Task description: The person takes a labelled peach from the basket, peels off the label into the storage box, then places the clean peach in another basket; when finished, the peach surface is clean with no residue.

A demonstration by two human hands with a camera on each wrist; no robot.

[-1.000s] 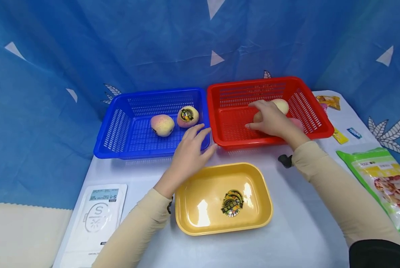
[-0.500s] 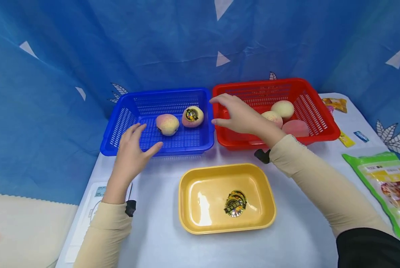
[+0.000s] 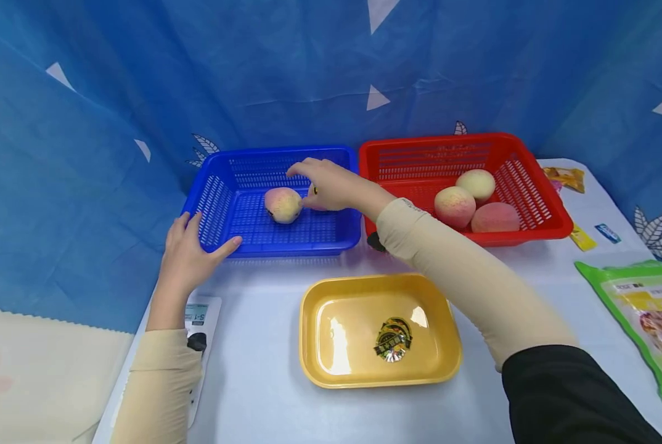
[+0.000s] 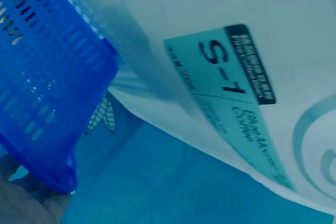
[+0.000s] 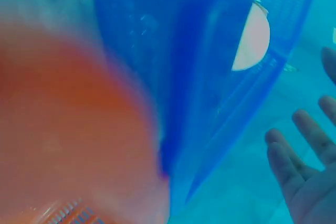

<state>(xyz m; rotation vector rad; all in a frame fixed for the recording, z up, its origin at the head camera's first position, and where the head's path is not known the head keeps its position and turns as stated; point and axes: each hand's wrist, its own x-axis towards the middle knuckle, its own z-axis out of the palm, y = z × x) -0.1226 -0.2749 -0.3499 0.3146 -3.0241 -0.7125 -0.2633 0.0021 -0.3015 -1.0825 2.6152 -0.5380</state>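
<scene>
My left hand (image 3: pixel 189 262) is at the front left corner of the blue basket (image 3: pixel 286 248), fingers spread at its rim. In the left wrist view the fingers (image 4: pixel 31 203) lie close against that rim; whether they touch is unclear. My right hand (image 3: pixel 331 185) hovers over the blue basket with fingers apart. It partly hides a stickered peach behind it. Another peach (image 3: pixel 283 205), yellow and pink, lies just left of the right fingertips. The right wrist view shows the right hand (image 5: pixel 315 177) with nothing between its fingers.
The red basket (image 3: pixel 436 143) beside the blue one bears three peaches (image 3: pixel 455 206). In front lies a yellow tray (image 3: pixel 353 370) with a black sticker. A white packet (image 3: pixel 206 314) is at left. A green bag (image 3: pixel 641 296) and small snack packets (image 3: pixel 566 179) lie at right.
My right hand has left the red basket, uncovering its peaches, and moved left over the blue basket. My left hand went from near the tray to the blue basket's left corner.
</scene>
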